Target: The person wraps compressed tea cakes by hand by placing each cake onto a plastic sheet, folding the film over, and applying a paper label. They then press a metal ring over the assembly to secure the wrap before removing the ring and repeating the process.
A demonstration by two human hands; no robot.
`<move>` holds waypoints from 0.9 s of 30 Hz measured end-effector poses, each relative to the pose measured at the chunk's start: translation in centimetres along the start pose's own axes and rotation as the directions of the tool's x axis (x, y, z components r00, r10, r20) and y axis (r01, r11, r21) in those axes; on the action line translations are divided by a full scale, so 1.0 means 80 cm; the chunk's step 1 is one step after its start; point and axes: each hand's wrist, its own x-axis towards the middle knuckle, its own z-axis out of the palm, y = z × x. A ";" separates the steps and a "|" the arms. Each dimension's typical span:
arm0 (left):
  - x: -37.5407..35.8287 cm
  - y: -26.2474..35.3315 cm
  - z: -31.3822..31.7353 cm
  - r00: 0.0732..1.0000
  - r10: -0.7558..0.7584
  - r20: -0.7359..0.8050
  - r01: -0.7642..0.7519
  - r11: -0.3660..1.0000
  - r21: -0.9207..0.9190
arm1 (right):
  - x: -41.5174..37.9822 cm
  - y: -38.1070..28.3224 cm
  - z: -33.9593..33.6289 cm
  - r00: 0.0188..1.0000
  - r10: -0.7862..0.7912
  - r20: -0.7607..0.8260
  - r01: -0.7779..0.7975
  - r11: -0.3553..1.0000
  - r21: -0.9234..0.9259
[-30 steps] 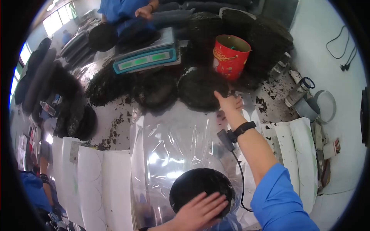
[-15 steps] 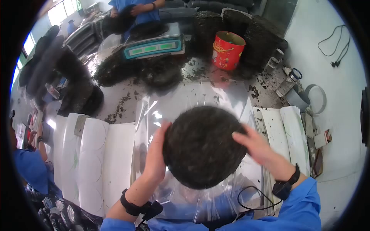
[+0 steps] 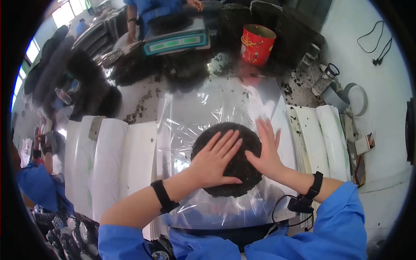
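A dark round disc [image 3: 242, 171] of pressed, flaky material lies flat on clear plastic film [image 3: 182, 130] in the middle of the table. My left hand [image 3: 214, 161] rests palm down on the disc's left part, its fingers spread and pointing up to the right. At the disc's right edge is my right hand [image 3: 266, 151], fingers extended, the thumb over the dark surface. Both wrists carry black bands.
Stacks of white sheets [image 3: 138, 162] flank the film. Farther back are a teal scale [image 3: 175, 43] with a dark disc on it, a red bucket [image 3: 258, 45] and dark piles. Glass bottles [image 3: 323, 82] stand at right. Co-workers in blue appear behind the scale and at left.
The disc was held up between my hands and now lies lower on the film. My left hand has moved from its side onto its top. The co-worker behind the scale has moved their hands apart.
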 end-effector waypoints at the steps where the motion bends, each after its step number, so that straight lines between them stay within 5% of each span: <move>1: 0.002 -0.002 0.004 0.999 0.000 0.035 -0.002 0.999 0.041 | 0.014 -0.027 -0.021 0.943 -0.306 0.127 0.318 0.945 -0.081; 2: 0.002 -0.002 0.008 0.998 -0.003 0.070 -0.002 0.997 0.079 | 0.026 -0.044 -0.033 0.782 -0.563 0.267 0.607 0.786 -0.121; 4: 0.002 -0.001 0.010 0.989 -0.042 0.145 0.024 0.992 0.120 | 0.025 -0.045 -0.010 0.578 -0.630 0.519 0.752 0.658 -0.038; 6: 0.009 0.009 0.010 0.943 -0.145 0.299 0.097 0.981 0.169 | 0.026 -0.039 0.007 0.555 -0.645 0.526 0.756 0.655 0.005; 12: 0.014 0.009 0.034 0.901 -0.181 0.393 0.133 0.980 0.145 | 0.026 -0.027 0.025 0.554 -0.626 0.548 0.744 0.668 0.011; 15: 0.016 0.009 0.041 0.781 -0.227 0.582 0.071 0.958 0.278 | 0.020 -0.011 0.050 0.551 -0.602 0.578 0.791 0.597 -0.132; 18: 0.021 0.004 0.045 0.722 -0.238 0.649 0.148 0.970 0.191 | 0.024 -0.009 0.050 0.519 -0.516 0.682 0.722 0.692 -0.027; 20: 0.024 -0.001 0.056 0.516 -0.185 0.836 0.186 0.977 0.102 | 0.024 0.009 0.068 0.519 -0.522 0.677 0.693 0.721 0.025; 24: -0.004 -0.026 0.113 0.580 -0.080 0.811 0.262 0.961 -0.092 | 0.034 0.021 0.075 0.416 -0.538 0.733 0.710 0.696 0.108; 27: 0.003 -0.018 0.087 0.669 -0.087 0.738 0.290 0.945 -0.151 | 0.032 0.016 0.068 0.466 -0.600 0.650 0.714 0.689 0.125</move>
